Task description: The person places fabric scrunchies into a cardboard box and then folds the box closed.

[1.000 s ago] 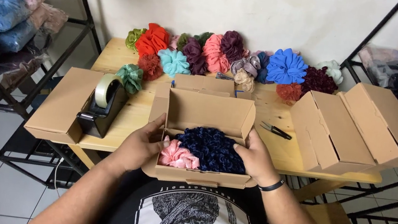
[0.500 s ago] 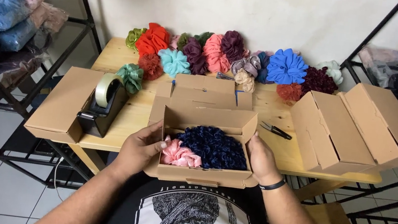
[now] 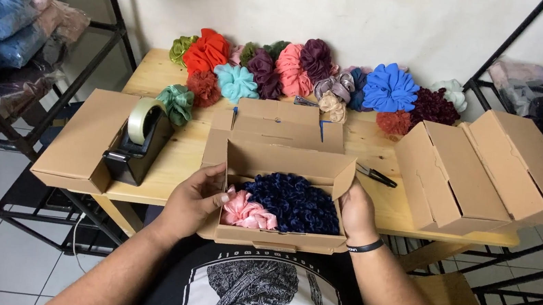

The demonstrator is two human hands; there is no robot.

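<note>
Between the two hands sat a small open cardboard box (image 3: 279, 205), right at the near edge of the wooden table (image 3: 157, 69). The left hand (image 3: 193, 198) pressed on the left wall of the box, fingers together and a bit curled, and the thumb lay over the rim, touching a pink scrunchie (image 3: 247, 213) inside. The right hand (image 3: 357, 215) lay flat on the right wall, fingers together too. A black band (image 3: 365, 246) went round that wrist.

Inside the box, the pink scrunchie lay in the front left corner. A big dark blue scrunchie (image 3: 293, 202) filled the rest and touched the pink one. The back flap (image 3: 281, 129) lay open and flat on the table behind the box.

I think this was the packing step: the box looked full, and both hands were steadying its sides. To close it, the side walls would need to stay straight, the soft cloth would need to stay below the rim, and the back flap would need to fold forward.

Left of the box stood a black tape holder (image 3: 138, 140) on a flat brown box (image 3: 83, 136). A black pen (image 3: 375, 176) lay just to the right. Two closed boxes (image 3: 490, 172) sat further right. Many coloured scrunchies (image 3: 315, 75) lay in a row by the wall.
</note>
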